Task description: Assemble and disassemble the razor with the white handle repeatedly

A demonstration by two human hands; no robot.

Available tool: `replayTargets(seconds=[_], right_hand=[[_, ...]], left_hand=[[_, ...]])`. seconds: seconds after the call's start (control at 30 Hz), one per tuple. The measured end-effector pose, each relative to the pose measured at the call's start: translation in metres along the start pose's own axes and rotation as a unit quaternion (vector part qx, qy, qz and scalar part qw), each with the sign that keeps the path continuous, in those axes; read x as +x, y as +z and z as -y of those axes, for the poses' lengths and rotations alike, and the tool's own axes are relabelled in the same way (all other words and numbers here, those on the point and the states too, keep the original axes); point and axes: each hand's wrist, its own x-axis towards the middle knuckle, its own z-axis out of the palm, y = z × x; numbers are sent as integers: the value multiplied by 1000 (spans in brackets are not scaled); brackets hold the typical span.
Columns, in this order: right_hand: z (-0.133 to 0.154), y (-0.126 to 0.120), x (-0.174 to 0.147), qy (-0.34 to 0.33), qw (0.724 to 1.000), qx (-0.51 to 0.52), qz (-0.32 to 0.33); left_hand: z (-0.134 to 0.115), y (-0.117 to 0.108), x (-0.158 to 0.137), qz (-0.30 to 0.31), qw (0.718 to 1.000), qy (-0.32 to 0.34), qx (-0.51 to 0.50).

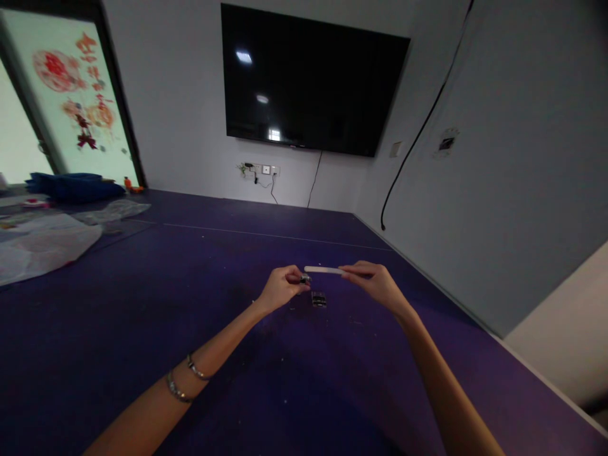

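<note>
Between the fingertips of my left hand (284, 288) is a small dark and silvery piece (304, 278), too small to make out its kind. My right hand (373, 282) pinches one end of a thin, flat, pale stick (323, 270), held nearly level. The stick's free end points left and lies just above the small piece; whether they touch I cannot tell. Below and between the hands, a small dark rectangular part (318, 299) with light edges lies on the purple surface (285, 373).
At the far left are a crumpled white plastic sheet (52, 244), a dark blue cloth-like bundle (76, 187) and a small orange object (128, 183). A black cable (418, 142) hangs along the right wall. A large screen (313, 79) is mounted on the wall ahead.
</note>
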Motion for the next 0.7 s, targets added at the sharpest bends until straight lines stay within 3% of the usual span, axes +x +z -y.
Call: replayTargets(seconds=[0.13,0.27,0.4,0.53,0.7], right_hand=[[2,0,0,-12,1000,3,28],[5,0,0,-9,1000,-15,-3],[10,0,-1,-20,999,-13,25],[12,1,-1,-18,999,-32,-13],[12,3,-1,-22,999,-19,16]], left_hand=[[2,-1,0,7,1000,6,16],[5,-1,0,7,1000,15,3],[6,-2,0,14,999,23,30],[6,-1,0,12,1000,16,12],[6,0,0,18,999,17,27]])
